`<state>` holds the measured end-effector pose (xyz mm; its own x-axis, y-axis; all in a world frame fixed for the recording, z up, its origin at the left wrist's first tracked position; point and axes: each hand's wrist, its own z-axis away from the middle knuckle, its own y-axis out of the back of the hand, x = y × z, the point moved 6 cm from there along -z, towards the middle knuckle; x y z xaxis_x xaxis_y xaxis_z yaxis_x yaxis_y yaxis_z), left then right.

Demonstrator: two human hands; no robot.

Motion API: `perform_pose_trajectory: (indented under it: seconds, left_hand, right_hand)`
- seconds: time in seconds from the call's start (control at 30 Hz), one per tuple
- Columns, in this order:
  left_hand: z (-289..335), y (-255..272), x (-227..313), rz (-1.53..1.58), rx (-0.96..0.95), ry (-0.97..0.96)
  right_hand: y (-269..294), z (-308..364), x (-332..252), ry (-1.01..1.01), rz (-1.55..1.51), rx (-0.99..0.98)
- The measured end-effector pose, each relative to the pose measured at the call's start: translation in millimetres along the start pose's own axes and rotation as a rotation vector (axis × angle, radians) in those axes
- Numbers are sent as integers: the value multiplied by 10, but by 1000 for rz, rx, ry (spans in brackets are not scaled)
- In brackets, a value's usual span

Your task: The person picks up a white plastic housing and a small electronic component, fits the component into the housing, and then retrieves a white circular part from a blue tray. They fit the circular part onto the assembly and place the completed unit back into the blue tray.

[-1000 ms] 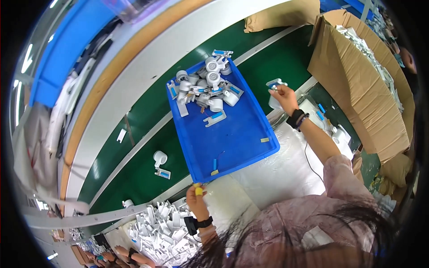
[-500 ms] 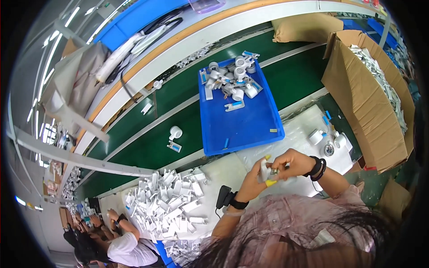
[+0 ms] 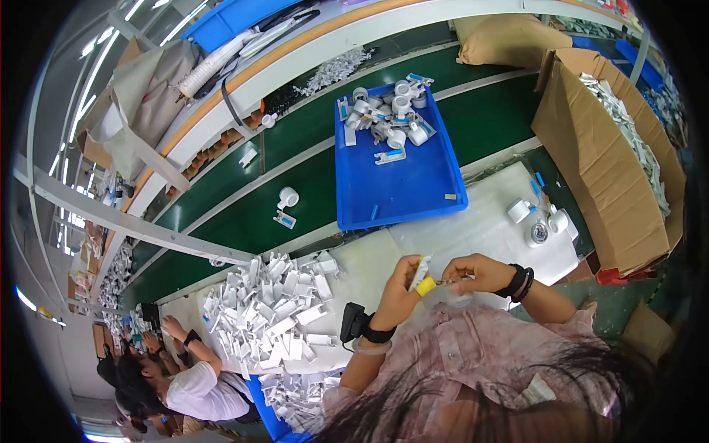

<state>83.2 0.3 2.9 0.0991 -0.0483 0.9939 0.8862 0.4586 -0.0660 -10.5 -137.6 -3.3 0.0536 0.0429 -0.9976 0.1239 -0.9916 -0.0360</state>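
Note:
My left hand (image 3: pixel 399 295) is closed around a slim white plastic part (image 3: pixel 422 269), which stands up between its fingers. A yellow finger cover (image 3: pixel 426 286) shows on that hand. Close by on the right, my right hand (image 3: pixel 481 276) pinches a small whitish, rounded part (image 3: pixel 459 299) that hangs below the fingers. The two hands nearly meet at the fingertips, above the near edge of the pale worktop (image 3: pixel 413 240). To the right lie a few white round-headed pieces (image 3: pixel 538 232) with blue strips.
Beyond my hands, a blue tray (image 3: pixel 402 218) holds grey-white assemblies at its far end. A heap of white parts (image 3: pixel 277 310) lies left. A cardboard box (image 3: pixel 591 170) full of white pieces stands right. Two loose pieces sit on the green belt (image 3: pixel 244 196). Co-workers (image 3: pixel 203 391) work at far left.
My hands have drawn slightly apart; the white part in my left hand now stands more upright, and the rounded part shows below my right fingers. The whole view has shifted a little.

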Motion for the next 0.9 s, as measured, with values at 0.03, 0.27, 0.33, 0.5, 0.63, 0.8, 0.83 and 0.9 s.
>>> perform_pose_trajectory:
  seconds: [0.03, 0.27, 0.33, 0.5, 0.63, 0.8, 0.83, 0.9]
  left_hand:
    - [33, 41, 7, 9, 81, -25]
    - [55, 7, -21, 139, 215, -51]
    - [56, -46, -37, 249, 197, 4]
    - [76, -140, 7, 293, 180, -29]
    - [115, -195, 125, 244, 197, -65]
    - [130, -273, 138, 238, 124, -51]
    - [132, -274, 138, 240, 123, -49]
    - [133, -287, 161, 206, 98, -70]
  right_hand:
    - [-35, 28, -10, -11, -6, -7]
    - [-12, 107, -466, 251, 627, 517]
    - [-60, 102, -452, 309, 631, 583]
    - [-141, 116, -498, 422, 643, 610]
    - [-220, 122, -575, 512, 704, 553]
    - [-233, 119, -612, 525, 708, 573]
    - [-231, 123, -599, 527, 716, 581]
    - [-229, 132, -589, 525, 723, 589]
